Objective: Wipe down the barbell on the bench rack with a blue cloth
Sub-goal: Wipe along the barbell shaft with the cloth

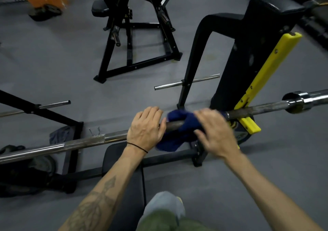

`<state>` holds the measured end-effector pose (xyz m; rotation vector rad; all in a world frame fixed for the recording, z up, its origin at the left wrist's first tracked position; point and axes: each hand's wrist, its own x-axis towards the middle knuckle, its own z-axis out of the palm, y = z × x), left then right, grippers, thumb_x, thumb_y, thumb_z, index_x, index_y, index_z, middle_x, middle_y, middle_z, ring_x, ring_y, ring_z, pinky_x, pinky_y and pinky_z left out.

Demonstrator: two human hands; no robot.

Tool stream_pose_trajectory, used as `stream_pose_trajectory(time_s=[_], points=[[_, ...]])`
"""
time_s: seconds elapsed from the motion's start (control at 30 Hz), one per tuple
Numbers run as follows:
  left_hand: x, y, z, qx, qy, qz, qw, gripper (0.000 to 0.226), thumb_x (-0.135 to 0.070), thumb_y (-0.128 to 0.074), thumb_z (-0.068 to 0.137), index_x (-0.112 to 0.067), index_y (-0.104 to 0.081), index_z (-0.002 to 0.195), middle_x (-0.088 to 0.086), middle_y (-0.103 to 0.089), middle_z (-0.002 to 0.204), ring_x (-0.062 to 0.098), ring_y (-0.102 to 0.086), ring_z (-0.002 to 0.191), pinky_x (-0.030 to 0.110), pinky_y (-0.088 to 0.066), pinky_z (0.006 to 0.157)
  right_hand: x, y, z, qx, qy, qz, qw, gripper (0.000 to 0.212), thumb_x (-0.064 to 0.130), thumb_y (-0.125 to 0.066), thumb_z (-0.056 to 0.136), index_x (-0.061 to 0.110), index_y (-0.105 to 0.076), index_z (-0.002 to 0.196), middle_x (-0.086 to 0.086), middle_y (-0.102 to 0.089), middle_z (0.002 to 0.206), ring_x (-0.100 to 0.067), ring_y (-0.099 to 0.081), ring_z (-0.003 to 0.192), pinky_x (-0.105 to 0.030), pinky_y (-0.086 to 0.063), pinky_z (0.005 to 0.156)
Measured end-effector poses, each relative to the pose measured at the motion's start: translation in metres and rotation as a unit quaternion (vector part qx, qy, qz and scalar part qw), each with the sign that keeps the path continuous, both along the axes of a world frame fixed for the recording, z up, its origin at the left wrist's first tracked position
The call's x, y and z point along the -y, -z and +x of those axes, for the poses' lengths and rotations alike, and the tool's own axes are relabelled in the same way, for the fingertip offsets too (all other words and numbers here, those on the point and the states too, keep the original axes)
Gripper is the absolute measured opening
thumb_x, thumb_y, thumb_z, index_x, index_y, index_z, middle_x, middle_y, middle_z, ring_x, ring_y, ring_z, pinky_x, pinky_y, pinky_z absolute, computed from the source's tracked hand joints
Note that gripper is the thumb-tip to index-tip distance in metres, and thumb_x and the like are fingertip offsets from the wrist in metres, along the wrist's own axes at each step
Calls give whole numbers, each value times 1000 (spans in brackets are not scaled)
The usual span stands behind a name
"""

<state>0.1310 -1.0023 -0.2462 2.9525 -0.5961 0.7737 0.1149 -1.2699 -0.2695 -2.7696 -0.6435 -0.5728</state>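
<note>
A long steel barbell runs across the view from lower left to upper right and rests in the yellow hook of the bench rack. My left hand is curled over the shaft near its middle. Just to its right, a dark blue cloth is wrapped around the shaft and hangs below it. My right hand presses on the cloth's right side, its fingers blurred. The shaft to the right of the cloth looks dull and rusty, and the chrome sleeve sits past the rack.
A black bench pad lies below the bar between my forearms. The black rack upright with a yellow guard rises at right, with a plate peg beside it. Another black frame machine stands farther back on the grey floor.
</note>
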Motion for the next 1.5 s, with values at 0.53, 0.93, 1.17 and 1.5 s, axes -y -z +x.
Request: stream_pose_trajectory(time_s=[0.53,0.93,1.17,1.5], points=[[-1,6,0,14,25,21,999,58,-44,-37,107,-9,-42,153,13,-34,163,30,-38,148,43,-40,110,9,1,-12,-9,179,98,979,63,48,-33,107,3,-46,150,-16,-45,155,-32,-31,151,-50,-19,126],[-1,8,-1,8,26,24,999,59,-44,-36,108,-7,-43,153,14,-36,161,29,-38,148,43,-39,110,18,1,-15,-1,118,67,991,59,43,-33,109,3,-44,151,-16,-46,154,-32,-35,149,-58,-29,119],[-1,11,1,28,25,32,999,56,-42,-34,109,-6,-49,149,14,-44,157,29,-47,142,42,-46,100,-119,2,-34,-31,145,215,965,68,54,-30,106,4,-50,147,-15,-45,155,-31,-27,153,-48,-8,128],[-2,12,1,32,18,19,999,56,-41,-33,109,-5,-50,147,16,-47,154,31,-49,139,43,-47,98,-19,6,-13,18,258,154,953,69,52,-31,108,-1,-44,150,-17,-44,156,-34,-28,152,-59,-22,122]])
